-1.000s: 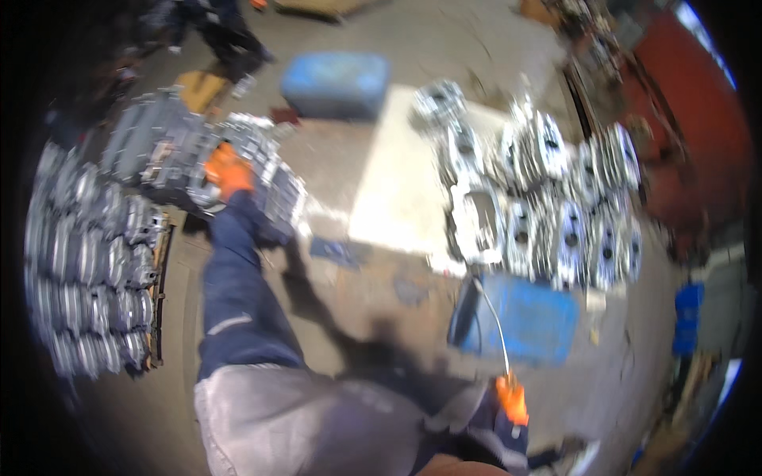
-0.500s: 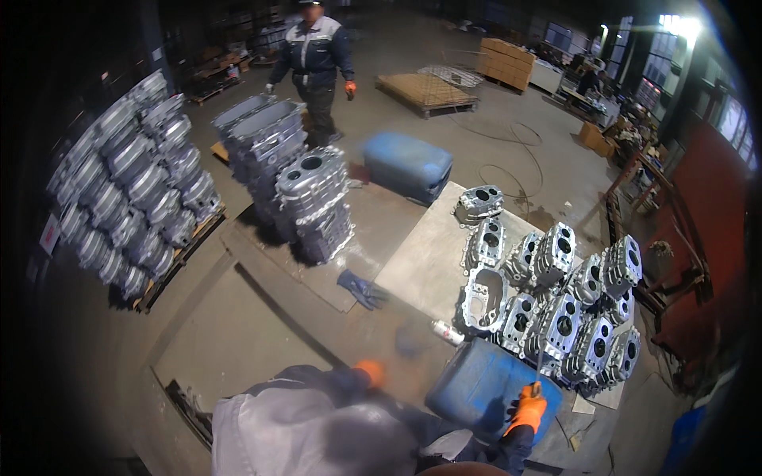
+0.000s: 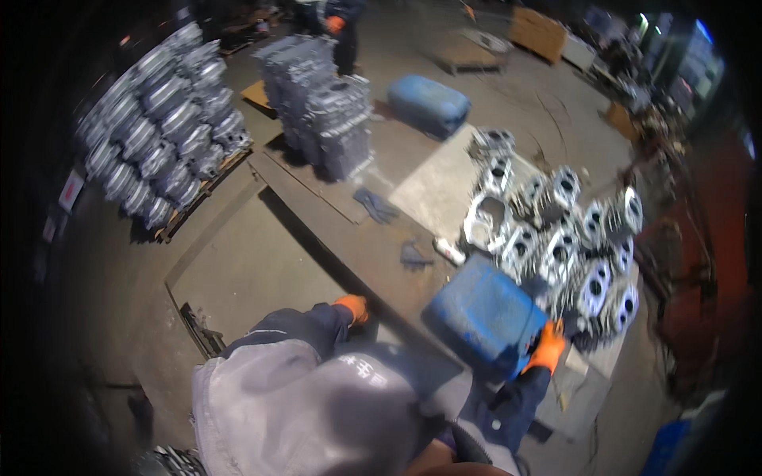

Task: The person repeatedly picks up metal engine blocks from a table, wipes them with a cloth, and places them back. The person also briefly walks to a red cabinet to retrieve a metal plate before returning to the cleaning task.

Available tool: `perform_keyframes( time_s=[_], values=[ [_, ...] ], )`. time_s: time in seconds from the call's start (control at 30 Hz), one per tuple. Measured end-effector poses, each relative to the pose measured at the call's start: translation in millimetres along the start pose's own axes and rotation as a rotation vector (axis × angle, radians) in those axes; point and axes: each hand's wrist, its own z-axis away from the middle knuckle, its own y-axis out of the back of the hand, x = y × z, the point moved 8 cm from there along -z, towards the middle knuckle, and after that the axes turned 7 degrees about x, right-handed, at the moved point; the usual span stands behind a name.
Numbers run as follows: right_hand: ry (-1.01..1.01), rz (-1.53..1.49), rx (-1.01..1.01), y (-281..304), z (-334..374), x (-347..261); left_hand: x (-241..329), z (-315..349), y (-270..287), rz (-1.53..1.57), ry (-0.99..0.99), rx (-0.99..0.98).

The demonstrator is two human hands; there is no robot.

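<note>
My right hand (image 3: 548, 347), in an orange glove, is closed at the right end of a blue plastic jerrycan (image 3: 480, 313). A thin rod-like tool (image 3: 559, 324) sticks up from its fingers, partly blurred. Just beyond it stand grey cast-metal housings (image 3: 594, 289) with round bores, crowded together on a light board (image 3: 421, 186). My left hand (image 3: 355, 308), also orange-gloved, hangs in front of my body with its fingers curled; nothing shows in it. A spray can (image 3: 450, 251) lies by the jerrycan, and dark work gloves (image 3: 375, 206) lie on the brown floor sheet.
A tall stack of castings (image 3: 317, 103) stands ahead, with a second blue jerrycan (image 3: 429, 105) beside it. Many more castings (image 3: 163, 127) fill a pallet at left. A person (image 3: 337, 36) stands behind the stack. Red metalwork (image 3: 714, 262) borders the right.
The view has tilted, so most things sit higher in the picture. My left hand is now further from the jerrycan. My right hand stays at the jerrycan's right end with the rod-like tool.
</note>
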Motion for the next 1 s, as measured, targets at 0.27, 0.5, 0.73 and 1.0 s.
perform_keyframes(
  time_s=[0.27, 0.5, 0.73, 1.0],
  values=[
    [-0.001, 0.253, 0.197, 81, -31, -35, 51, -16, -11, -0.017, -0.208, 0.023],
    [-0.111, 0.202, -0.030, 130, -8, -4, 225, -93, 82, 0.082, -0.505, 0.259],
    [-0.193, 0.062, 0.088, 117, -29, -23, 538, -162, 142, 0.503, -0.607, 0.431],
    [-0.052, -0.142, 0.064, 129, 20, -1, 708, -243, 61, -0.062, -0.851, 0.233]
  ],
)
